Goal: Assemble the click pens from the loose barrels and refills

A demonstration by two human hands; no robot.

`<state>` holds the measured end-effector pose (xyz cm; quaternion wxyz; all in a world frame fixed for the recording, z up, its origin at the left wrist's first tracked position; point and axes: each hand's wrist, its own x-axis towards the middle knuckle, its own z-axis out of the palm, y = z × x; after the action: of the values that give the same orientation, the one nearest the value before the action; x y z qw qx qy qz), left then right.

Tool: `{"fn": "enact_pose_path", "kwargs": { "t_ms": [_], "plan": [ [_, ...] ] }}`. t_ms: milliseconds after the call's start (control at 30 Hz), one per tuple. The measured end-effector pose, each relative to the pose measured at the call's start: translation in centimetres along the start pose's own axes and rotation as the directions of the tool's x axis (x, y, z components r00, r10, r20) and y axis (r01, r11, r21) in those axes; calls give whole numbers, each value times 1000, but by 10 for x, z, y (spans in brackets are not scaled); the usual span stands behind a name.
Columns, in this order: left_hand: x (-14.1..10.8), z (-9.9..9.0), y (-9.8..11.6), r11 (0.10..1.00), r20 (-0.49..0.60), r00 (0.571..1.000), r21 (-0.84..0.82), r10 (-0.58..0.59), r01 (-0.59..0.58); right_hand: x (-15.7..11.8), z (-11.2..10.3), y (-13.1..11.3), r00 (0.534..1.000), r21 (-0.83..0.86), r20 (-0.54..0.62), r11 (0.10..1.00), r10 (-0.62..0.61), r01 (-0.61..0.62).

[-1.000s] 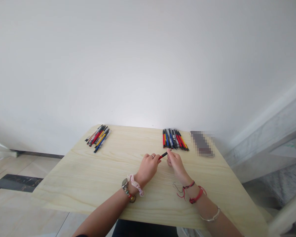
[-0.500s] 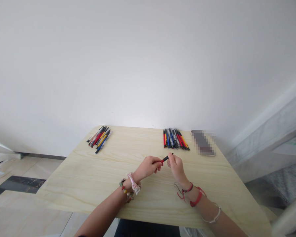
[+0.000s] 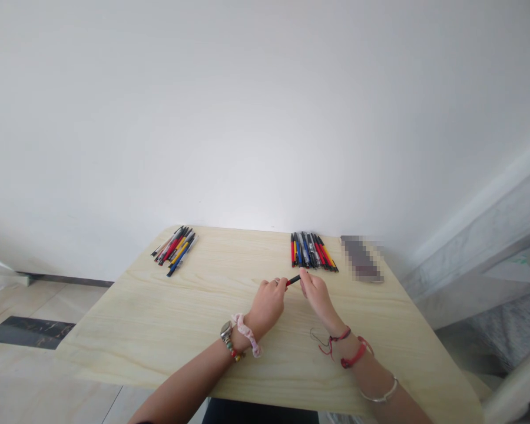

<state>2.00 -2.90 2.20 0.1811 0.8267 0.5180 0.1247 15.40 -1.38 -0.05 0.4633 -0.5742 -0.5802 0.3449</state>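
Observation:
Above the middle of the table, a red and black pen (image 3: 294,280) spans the gap between my hands, tilted up to the right. My left hand (image 3: 268,301) is closed around its red end, palm turned down, so most of that end is hidden. At the black end, the fingers of my right hand (image 3: 317,294) are closed together on the tip. Beyond my hands lies a row of pens (image 3: 311,252) in red, yellow, blue, black and clear. Another bunch of pens (image 3: 175,250) lies at the back left of the table.
The light wooden table (image 3: 168,330) meets a white wall (image 3: 265,118) at its back edge. A flat, blurred-out rectangular object (image 3: 362,259) lies at the back right. Marble-patterned panels (image 3: 503,235) stand to the right of the table.
My left hand has rolled over, bringing its back and the wristwatch into view, and covers more of the pen's red part. My right hand stays at the black end.

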Motion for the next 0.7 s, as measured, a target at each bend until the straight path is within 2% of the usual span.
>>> {"fn": "enact_pose_path", "kwargs": {
  "t_ms": [33,100,200,267,333,367,400,433,467,500,567,633,700],
  "plan": [
    [0,3,3,999,-5,1000,32,8,-8,1,-1,3,1000,-3,-19,1000,9,-9],
    [0,5,6,1000,16,1000,-9,-10,10,1,-1,7,999,9,-39,1000,18,-18],
    [-1,3,7,951,94,994,-296,-57,83,-3,0,9,999,16,-47,1000,5,-4],
    [-3,-2,6,802,199,979,-577,-46,155,-8,0,5,999,8,-49,1000,-24,24],
    [-6,-9,2,550,342,938,-795,60,254,-12,-1,-1,997,14,-36,998,-64,64],
    [-7,-12,-1,434,391,906,-852,159,292,-13,-3,-5,996,30,-10,996,-86,86],
    [-8,-16,-4,358,425,866,-877,265,321,-13,-6,-9,993,55,37,993,-108,106],
    [-8,-19,-8,319,443,832,-884,333,343,-12,-10,-13,986,84,109,989,-130,121],
    [-7,-21,-12,315,450,816,-883,363,347,-10,-13,-16,968,114,198,984,-156,135],
    [-6,-23,-16,344,444,823,-880,355,327,-8,-17,-18,939,136,293,980,-180,145],
    [1,-22,-24,489,393,883,-841,256,233,-2,-24,-19,888,138,426,982,-174,127],
    [8,-19,-29,695,289,949,-708,124,125,3,-26,-15,894,72,434,994,-107,84],
    [15,-14,-33,851,186,980,-523,65,43,7,-25,-10,935,-37,354,998,-30,46]
  ]
}}
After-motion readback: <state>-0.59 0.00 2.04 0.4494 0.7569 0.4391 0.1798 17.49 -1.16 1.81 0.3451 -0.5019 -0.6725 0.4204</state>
